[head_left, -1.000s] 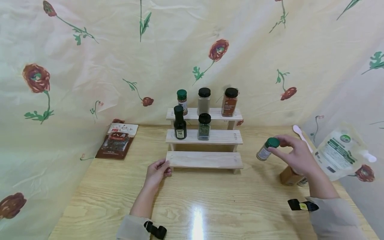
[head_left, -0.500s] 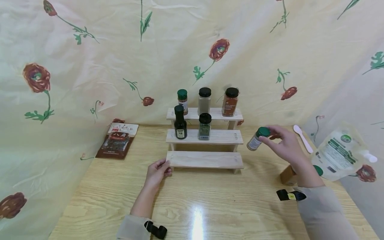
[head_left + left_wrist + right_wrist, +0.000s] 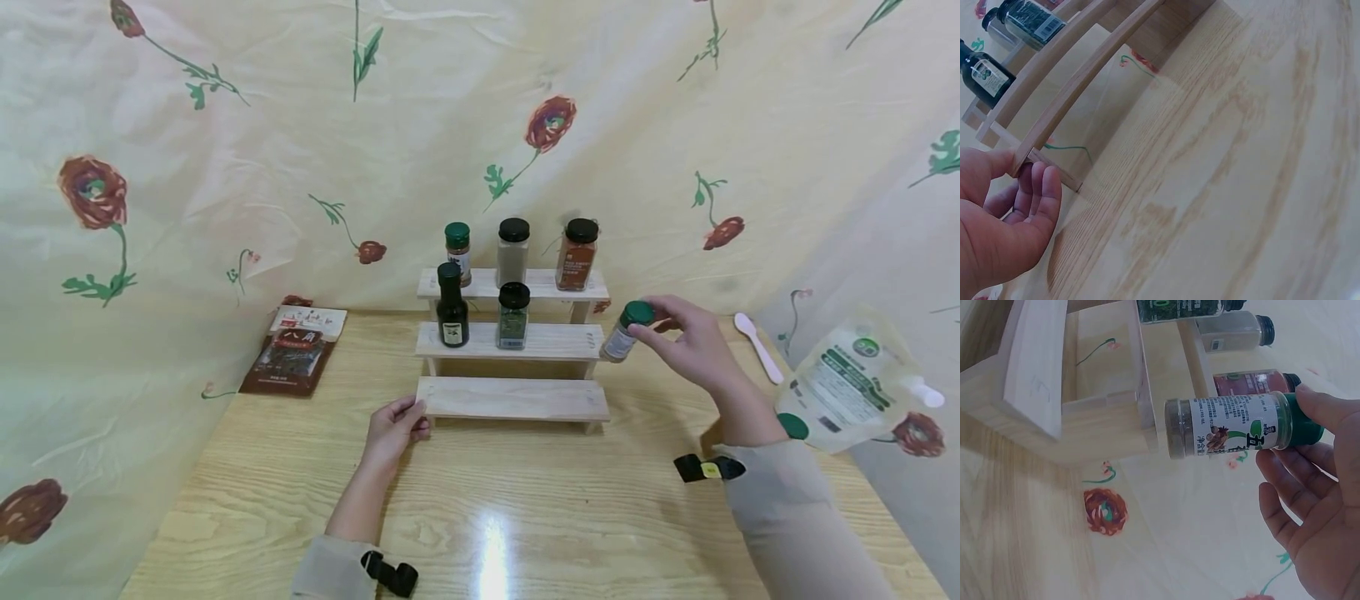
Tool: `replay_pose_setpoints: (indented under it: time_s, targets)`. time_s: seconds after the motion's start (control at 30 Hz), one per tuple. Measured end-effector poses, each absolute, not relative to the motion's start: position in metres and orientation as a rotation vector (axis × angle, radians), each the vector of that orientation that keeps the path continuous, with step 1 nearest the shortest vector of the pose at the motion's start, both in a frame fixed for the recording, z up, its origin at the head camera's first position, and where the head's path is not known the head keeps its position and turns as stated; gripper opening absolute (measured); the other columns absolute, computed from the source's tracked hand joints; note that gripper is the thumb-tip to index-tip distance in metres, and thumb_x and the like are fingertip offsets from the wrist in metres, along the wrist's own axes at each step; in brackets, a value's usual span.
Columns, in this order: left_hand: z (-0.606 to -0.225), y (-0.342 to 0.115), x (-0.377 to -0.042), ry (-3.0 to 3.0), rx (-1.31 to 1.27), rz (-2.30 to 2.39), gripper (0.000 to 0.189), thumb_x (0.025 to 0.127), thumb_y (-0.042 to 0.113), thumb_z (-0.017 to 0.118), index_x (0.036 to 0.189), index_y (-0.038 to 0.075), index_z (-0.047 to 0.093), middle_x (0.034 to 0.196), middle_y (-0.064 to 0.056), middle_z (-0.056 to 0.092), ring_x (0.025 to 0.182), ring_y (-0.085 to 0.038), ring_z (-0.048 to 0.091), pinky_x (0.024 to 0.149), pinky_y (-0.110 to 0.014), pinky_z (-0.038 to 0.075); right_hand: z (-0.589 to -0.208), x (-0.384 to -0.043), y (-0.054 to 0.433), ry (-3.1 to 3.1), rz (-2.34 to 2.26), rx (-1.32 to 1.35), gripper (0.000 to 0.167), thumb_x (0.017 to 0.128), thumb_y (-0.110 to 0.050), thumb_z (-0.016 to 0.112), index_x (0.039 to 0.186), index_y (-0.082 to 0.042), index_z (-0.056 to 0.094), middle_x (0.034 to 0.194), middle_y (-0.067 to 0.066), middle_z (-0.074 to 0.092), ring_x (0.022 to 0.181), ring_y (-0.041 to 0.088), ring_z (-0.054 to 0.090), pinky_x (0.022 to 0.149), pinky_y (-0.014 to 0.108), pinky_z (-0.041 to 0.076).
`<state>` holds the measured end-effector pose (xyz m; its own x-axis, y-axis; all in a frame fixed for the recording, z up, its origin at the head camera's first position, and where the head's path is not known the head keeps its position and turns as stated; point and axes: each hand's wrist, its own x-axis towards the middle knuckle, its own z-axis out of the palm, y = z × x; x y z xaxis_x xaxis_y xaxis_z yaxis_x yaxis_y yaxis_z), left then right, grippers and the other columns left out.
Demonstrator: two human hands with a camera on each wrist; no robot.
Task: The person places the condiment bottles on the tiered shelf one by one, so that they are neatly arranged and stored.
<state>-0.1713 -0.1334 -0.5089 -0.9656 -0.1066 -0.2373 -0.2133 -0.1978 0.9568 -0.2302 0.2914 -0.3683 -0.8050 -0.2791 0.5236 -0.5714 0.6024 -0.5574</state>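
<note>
A three-tier wooden rack (image 3: 513, 398) stands mid-table. My left hand (image 3: 392, 429) pinches the left end of its lowest shelf, thumb on top and fingers beneath, as the left wrist view shows. In my right hand (image 3: 690, 340) is a spice jar (image 3: 1229, 427) with a green cap and white label, pinched by the cap and tilted beside the right end of the middle shelf. That shelf bears a dark sauce bottle (image 3: 452, 308) and a jar of green herbs (image 3: 513, 318). On the top shelf are a green-capped jar (image 3: 458, 250), a pale jar (image 3: 512, 254) and a red spice jar (image 3: 577, 257).
A brown spice packet (image 3: 292, 354) lies at the left. On the right are a white spoon (image 3: 757, 348), a pale spouted pouch (image 3: 847, 383) and a green cap (image 3: 792, 426), partly hidden by my right forearm. A flowered cloth (image 3: 300, 125) hangs behind the table.
My right hand has carried the green-capped spice jar left and upward to the rack's right side. The left hand has kept its hold on the lowest shelf.
</note>
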Motion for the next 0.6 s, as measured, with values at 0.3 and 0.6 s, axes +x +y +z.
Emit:
replay_pose_setpoints:
  time_s: [0.3, 0.6]
  targets:
    - [-0.506, -0.133, -0.170, 1.951, -0.397, 2.344, 0.042, 0.100, 0.010, 0.066, 0.134, -0.013, 0.054, 0.088, -0.008, 0.068, 0.075, -0.011, 0.066, 0.071, -0.022, 0.062, -0.364, -0.241, 0.275, -2.472, 1.093, 0.701, 0.036, 0.091, -0.002, 0.075, 0.125, 0.002, 0.065, 0.103, 0.012, 0.068, 0.089, -0.001, 0.058, 0.078, 0.008, 0.050]
    - [-0.506, -0.133, -0.170, 1.956, -0.401, 2.340, 0.041, 0.100, 0.009, 0.065, 0.133, -0.013, 0.054, 0.088, -0.008, 0.068, 0.075, -0.011, 0.065, 0.071, -0.022, 0.062, -0.365, -0.251, 0.258, -2.479, 1.089, 0.717, 0.034, 0.091, -0.005, 0.076, 0.123, 0.002, 0.067, 0.102, 0.012, 0.069, 0.088, 0.004, 0.059, 0.076, 0.012, 0.052]
